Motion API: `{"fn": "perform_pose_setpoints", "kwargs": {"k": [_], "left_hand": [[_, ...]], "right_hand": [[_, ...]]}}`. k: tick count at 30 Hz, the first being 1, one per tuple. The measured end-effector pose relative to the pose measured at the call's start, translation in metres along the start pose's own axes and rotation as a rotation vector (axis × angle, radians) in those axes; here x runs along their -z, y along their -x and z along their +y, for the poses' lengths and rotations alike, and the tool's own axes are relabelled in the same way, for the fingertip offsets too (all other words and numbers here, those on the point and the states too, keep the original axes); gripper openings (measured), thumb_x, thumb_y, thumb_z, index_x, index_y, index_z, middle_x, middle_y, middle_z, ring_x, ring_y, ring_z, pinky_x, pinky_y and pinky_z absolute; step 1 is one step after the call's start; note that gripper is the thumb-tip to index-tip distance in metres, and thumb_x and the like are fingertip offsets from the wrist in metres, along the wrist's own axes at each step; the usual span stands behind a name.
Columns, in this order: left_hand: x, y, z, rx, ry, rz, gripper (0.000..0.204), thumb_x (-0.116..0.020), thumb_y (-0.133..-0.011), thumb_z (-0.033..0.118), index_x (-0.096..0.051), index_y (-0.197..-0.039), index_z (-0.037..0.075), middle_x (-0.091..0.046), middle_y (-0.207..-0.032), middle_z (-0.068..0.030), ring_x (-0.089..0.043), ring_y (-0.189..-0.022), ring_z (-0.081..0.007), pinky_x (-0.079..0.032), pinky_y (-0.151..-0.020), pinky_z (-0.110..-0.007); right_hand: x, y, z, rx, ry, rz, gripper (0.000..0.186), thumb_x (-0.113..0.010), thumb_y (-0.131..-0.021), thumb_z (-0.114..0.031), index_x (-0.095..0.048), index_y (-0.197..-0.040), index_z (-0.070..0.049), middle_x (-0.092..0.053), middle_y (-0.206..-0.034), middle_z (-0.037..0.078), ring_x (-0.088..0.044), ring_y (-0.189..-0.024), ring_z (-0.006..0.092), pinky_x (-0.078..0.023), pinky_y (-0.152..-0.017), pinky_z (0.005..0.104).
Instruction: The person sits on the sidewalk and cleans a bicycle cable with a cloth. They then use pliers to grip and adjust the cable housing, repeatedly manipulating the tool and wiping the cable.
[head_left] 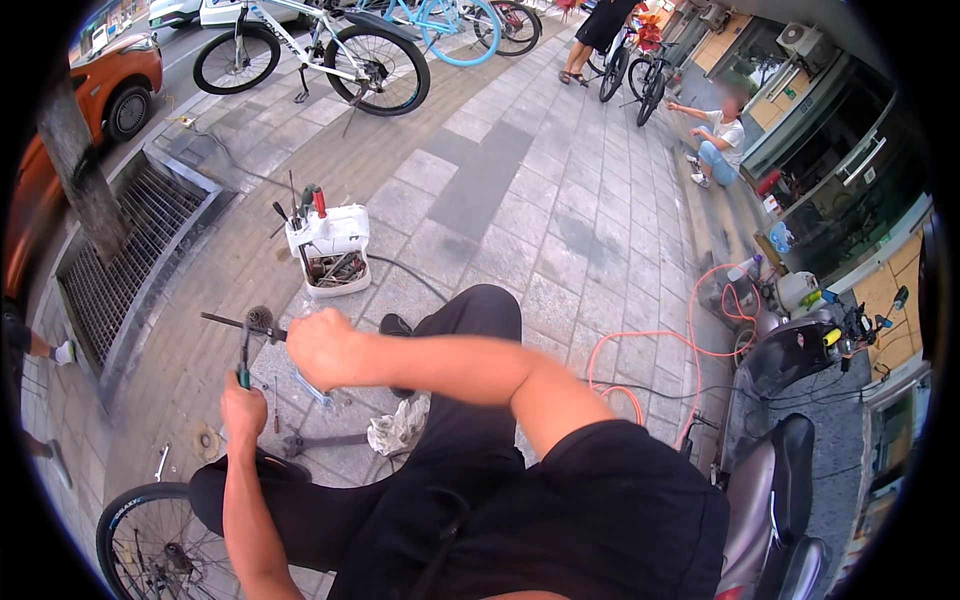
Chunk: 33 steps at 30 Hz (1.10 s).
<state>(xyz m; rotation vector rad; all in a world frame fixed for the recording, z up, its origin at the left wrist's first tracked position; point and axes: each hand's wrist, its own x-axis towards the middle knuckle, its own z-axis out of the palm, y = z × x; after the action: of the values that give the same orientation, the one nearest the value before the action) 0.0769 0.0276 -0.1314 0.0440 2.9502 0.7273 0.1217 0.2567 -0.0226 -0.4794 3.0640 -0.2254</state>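
Observation:
In front of me, at the left, my left hand (243,410) is closed round a green-handled tool (244,376) whose thin dark shaft points up and away. My right hand (325,350) grips the near end of a dark bar-like tool (225,320), its exact kind unclear. Where the two tools meet is a small round dark toothed part (260,318), which looks like a bicycle sprocket cluster. Below the hands, a crumpled whitish rag (398,428) and a dark long-handled tool (335,440) lie on the paving, with a tan ring (205,443) farther left.
A white cut-open container (335,285) full of tools stands beyond my hands. A bicycle wheel (150,545) is at lower left. An orange hose (600,355) loops rightward near a parked scooter (775,470). A person (720,150) sits on steps; bicycles (320,60) stand farther off.

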Motion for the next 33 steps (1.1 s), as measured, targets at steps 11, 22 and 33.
{"fn": "perform_pose_setpoints", "kwargs": {"k": [11, 22, 33], "left_hand": [[0.009, -0.002, -0.006, -0.023, 0.721, -0.097, 0.020, -0.065, -0.090, 0.008, -0.059, -0.108, 0.000, -0.061, -0.072, -0.0082, -0.060, -0.059, -0.0210, -0.048, -0.055, -0.038], [0.007, 0.031, -0.001, -0.273, 0.271, -0.291, 0.024, -0.058, -0.079, 0.007, -0.060, -0.100, -0.002, -0.066, -0.097, -0.0306, -0.062, -0.098, -0.0516, -0.050, -0.086, -0.053], [0.028, 0.021, 0.004, -0.081, 0.464, -0.114, 0.025, -0.063, -0.090, 0.016, -0.062, -0.109, 0.001, -0.067, -0.093, -0.0208, -0.066, -0.089, -0.0326, -0.052, -0.082, -0.042]], "right_hand": [[-0.147, -0.015, -0.058, -0.290, -0.915, 0.055, 0.026, -0.053, -0.095, -0.010, -0.048, -0.113, 0.008, -0.065, -0.088, 0.032, -0.067, -0.084, 0.0504, -0.053, -0.073, 0.0545], [0.034, -0.060, 0.133, 0.268, 0.435, 0.141, 0.010, -0.072, -0.073, -0.016, -0.077, -0.078, -0.009, -0.074, -0.081, 0.016, -0.074, -0.084, 0.0338, -0.057, -0.071, 0.0475], [0.045, -0.007, 0.124, -0.277, -0.053, -0.094, 0.037, -0.065, -0.100, -0.037, -0.072, -0.091, -0.002, -0.071, -0.082, 0.015, -0.071, -0.080, 0.0282, -0.054, -0.070, 0.0442]]}}
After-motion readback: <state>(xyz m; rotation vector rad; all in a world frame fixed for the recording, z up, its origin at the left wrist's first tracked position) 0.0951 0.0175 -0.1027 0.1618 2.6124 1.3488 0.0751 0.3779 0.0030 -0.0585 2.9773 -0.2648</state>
